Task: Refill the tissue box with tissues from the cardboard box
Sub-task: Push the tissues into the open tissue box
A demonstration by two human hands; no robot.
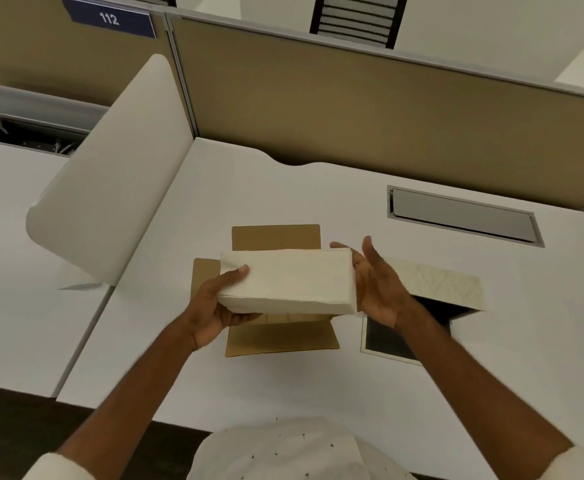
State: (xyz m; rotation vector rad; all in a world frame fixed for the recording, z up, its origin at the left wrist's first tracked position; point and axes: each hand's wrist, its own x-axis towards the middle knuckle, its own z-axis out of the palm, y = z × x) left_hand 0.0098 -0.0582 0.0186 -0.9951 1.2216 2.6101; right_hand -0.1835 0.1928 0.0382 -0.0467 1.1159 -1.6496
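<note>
A thick white stack of tissues (pixel 288 280) hangs above the open brown cardboard box (pixel 276 237), whose flaps lie spread on the white desk. My left hand (pixel 219 306) grips the stack's left end, thumb on top and fingers underneath. My right hand (pixel 375 284) presses flat against the stack's right end, fingers spread. To the right stands the tissue box (pixel 436 282), cream with a textured wall; its dark inside shows beside my right wrist, which hides part of it.
The white desk (pixel 422 393) ends at a tan partition wall (pixel 352 109) behind. A grey cable hatch (pixel 463 216) is set into the desk at the back right. A curved white divider (pixel 110 185) rises on the left.
</note>
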